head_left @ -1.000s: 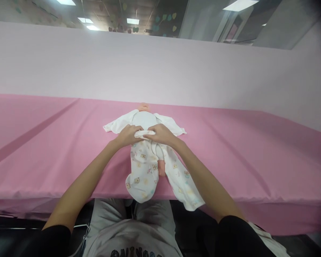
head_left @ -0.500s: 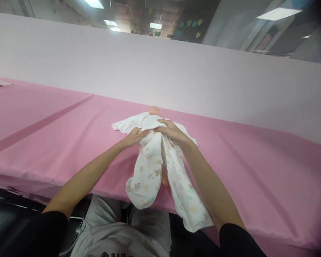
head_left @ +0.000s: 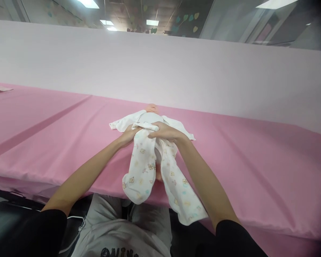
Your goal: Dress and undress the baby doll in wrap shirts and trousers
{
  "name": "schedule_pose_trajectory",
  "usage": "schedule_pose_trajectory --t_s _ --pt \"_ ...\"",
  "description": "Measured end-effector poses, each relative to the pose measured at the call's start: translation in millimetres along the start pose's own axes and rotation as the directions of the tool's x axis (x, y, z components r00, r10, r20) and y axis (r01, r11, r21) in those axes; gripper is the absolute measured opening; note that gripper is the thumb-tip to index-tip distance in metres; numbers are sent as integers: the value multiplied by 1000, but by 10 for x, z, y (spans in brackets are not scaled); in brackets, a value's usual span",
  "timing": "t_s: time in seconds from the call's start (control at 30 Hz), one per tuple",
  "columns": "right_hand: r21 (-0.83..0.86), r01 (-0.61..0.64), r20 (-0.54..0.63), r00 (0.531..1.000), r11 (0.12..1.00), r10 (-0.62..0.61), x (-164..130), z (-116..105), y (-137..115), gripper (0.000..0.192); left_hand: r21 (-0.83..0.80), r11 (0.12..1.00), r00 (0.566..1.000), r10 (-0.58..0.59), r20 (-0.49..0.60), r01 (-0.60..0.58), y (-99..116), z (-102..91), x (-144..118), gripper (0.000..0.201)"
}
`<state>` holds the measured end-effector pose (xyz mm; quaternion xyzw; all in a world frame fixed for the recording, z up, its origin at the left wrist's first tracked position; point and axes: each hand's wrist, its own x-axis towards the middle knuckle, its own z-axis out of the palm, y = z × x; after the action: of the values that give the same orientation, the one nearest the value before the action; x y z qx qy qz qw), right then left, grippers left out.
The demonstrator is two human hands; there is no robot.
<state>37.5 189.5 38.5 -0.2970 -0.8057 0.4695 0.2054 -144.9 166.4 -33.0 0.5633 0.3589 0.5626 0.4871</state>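
Note:
White baby pants [head_left: 142, 160] printed with small bears hang from both hands, their footed legs drooping over the front edge of the bed. My left hand [head_left: 130, 134] is closed around one side of the gathered waistband. On the other side, my right hand [head_left: 164, 131] grips the same band, thumb in front of the cloth. Behind and under the pants lies a baby doll [head_left: 152, 108] on its back, its head toward the wall. A white long-sleeved top [head_left: 127, 122] covers its chest with the sleeves spread out. A bit of the doll's leg shows between the pant legs.
A pink padded bed cover [head_left: 243, 171] spreads under everything, with creases running across it. Along its back stands a white wall panel [head_left: 160, 67] below a glass pane. A pale pink cloth [head_left: 0, 89] lies at the far left. My lap is against the front edge.
The hands have shifted slightly left with the pants, and the waistband has bunched up more between them. More of the doll's white top now shows above it.

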Motion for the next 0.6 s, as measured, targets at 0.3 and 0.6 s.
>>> schedule_pose_trajectory --t_s 0.3,0.6 --pt "275 -94 -105 986 957 127 27 -45 -8 14 217 974 969 -110 220 62 168 32 -121 51" --pt "1 -103 117 988 995 102 -66 -61 -36 40 -60 972 946 -205 251 227 32 -24 -49 49"
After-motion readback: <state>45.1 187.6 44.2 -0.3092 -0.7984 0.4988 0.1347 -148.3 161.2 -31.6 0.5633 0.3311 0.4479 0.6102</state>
